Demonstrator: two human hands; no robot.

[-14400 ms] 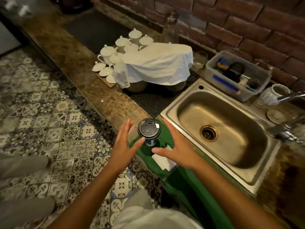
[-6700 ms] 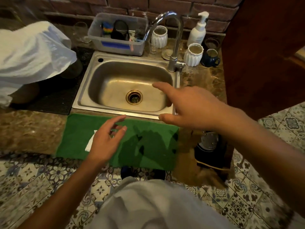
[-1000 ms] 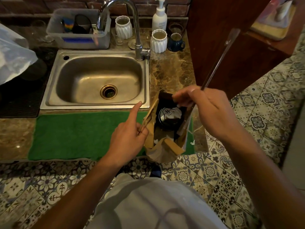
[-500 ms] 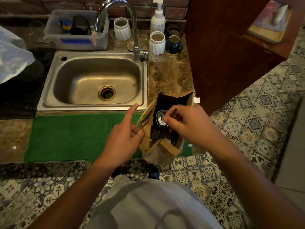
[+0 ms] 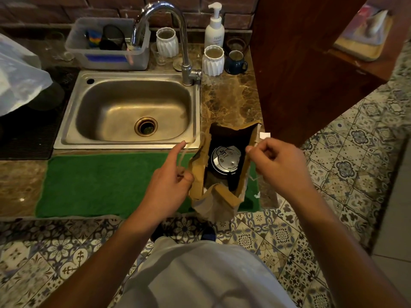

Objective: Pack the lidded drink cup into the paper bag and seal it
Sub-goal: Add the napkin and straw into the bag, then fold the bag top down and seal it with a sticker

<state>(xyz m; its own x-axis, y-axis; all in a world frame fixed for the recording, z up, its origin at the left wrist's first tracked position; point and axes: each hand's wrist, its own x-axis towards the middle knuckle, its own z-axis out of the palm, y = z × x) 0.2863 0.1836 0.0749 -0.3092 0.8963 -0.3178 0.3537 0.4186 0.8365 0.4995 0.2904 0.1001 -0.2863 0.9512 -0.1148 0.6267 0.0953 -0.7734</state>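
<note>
Head view: paper bag (image 5: 219,197), mouth open, standing at the counter's (image 5: 231,103) front right corner on a green mat (image 5: 100,183). Lidded drink cup (image 5: 225,160) upright inside. Left hand (image 5: 170,182), grip pinched on the bag's left wall, forefinger extended. Right hand (image 5: 277,164), grip pinched at the right wall. Sink (image 5: 126,112) behind.

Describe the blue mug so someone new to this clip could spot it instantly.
Start at the steel sink and follow its curved chrome tap to the right. Past the white ribbed ceramic cup beside the tap's base sits the small dark blue glazed mug, against the brown wooden panel. It alone there is blue and has a handle.
</note>
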